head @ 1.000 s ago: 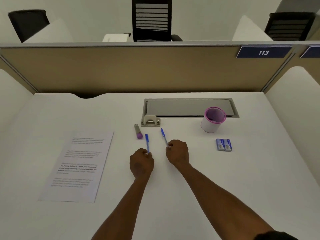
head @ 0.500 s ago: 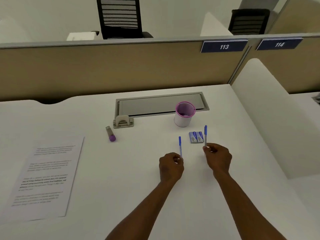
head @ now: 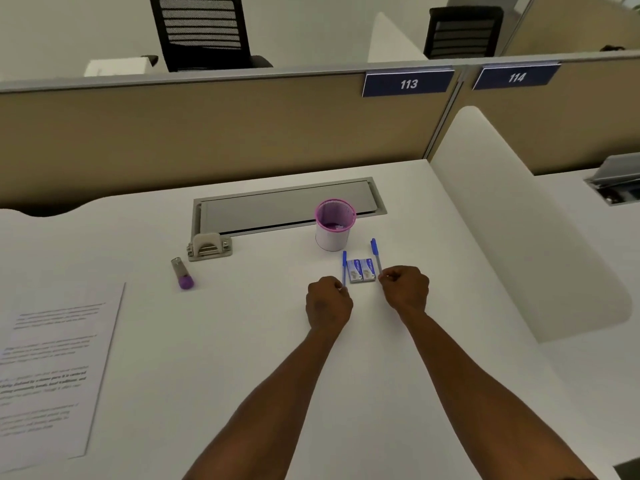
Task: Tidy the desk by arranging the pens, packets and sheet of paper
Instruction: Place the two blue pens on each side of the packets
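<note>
My left hand [head: 328, 306] grips one blue pen [head: 344, 266] by its lower end, just left of two small blue-and-white packets [head: 362, 270] lying side by side on the white desk. My right hand [head: 406, 289] holds a second blue pen [head: 376, 254] just right of the packets. Both pens point away from me, flanking the packets. A printed sheet of paper [head: 52, 368] lies flat at the desk's left.
A white cup with a purple rim [head: 334, 225] stands just behind the packets. A purple-capped marker [head: 182, 273] and a grey cable clip [head: 209, 247] lie left of centre, before a recessed cable tray [head: 287, 206]. A beige partition [head: 207, 133] and white side divider [head: 526, 220] bound the desk.
Both hands carried the pens rightward from the desk's middle to either side of the packets. The view has shifted right and closer.
</note>
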`<state>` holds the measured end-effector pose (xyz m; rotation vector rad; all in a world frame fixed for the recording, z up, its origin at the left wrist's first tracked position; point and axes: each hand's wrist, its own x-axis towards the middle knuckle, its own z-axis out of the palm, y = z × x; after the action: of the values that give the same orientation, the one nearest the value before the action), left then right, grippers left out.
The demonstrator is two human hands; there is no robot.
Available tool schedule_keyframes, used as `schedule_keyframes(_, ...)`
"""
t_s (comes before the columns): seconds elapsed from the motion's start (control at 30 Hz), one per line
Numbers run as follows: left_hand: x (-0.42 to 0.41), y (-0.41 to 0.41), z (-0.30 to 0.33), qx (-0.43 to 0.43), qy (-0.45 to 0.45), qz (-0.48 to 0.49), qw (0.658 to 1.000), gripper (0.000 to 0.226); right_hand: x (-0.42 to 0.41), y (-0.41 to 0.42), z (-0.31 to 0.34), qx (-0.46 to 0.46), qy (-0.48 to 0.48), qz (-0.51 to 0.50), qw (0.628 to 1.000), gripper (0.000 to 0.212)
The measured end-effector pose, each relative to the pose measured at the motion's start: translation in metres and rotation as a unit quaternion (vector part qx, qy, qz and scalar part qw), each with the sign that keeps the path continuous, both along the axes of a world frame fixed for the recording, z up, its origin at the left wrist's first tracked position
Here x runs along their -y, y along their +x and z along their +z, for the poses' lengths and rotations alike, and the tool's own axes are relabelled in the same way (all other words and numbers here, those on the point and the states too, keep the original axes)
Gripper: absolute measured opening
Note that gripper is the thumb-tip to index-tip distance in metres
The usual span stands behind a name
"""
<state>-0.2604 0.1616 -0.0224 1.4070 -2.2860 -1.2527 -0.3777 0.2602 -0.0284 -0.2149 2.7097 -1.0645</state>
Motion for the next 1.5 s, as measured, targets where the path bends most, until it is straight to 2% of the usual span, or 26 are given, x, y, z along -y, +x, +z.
schedule_keyframes(0.27,-0.007,-0.002,-0.005,0.002,0.004,-0.008,1.000,0.023,-0.003,0.008,-0.006,-0.012,0.009,0.023,1.000,0.019)
schedule_keyframes(0.47,-0.006,-0.002,-0.007,-0.010,-0.005,-0.019,1.000,0.039,-0.002,0.009,-0.006,-0.022,0.012,0.042,0.999,0.024)
schedule_keyframes(0.77,-0.011,-0.004,-0.007,-0.048,-0.034,-0.034,0.998,0.031,-0.004,0.008,-0.008,-0.027,0.012,0.053,0.998,0.020)
schedule_keyframes(1.17,-0.008,-0.003,-0.016,-0.046,-0.026,-0.058,0.997,0.036,-0.008,0.006,-0.010,-0.035,0.015,0.066,0.997,0.023)
schedule_keyframes(1.37,0.001,0.009,-0.015,-0.066,-0.006,-0.043,0.997,0.040,-0.009,0.012,-0.007,-0.041,-0.045,0.001,0.998,0.022)
schedule_keyframes(1.5,0.017,0.041,-0.014,-0.105,-0.006,0.011,0.994,0.032,-0.004,0.032,0.006,-0.096,-0.107,-0.074,0.987,0.013)
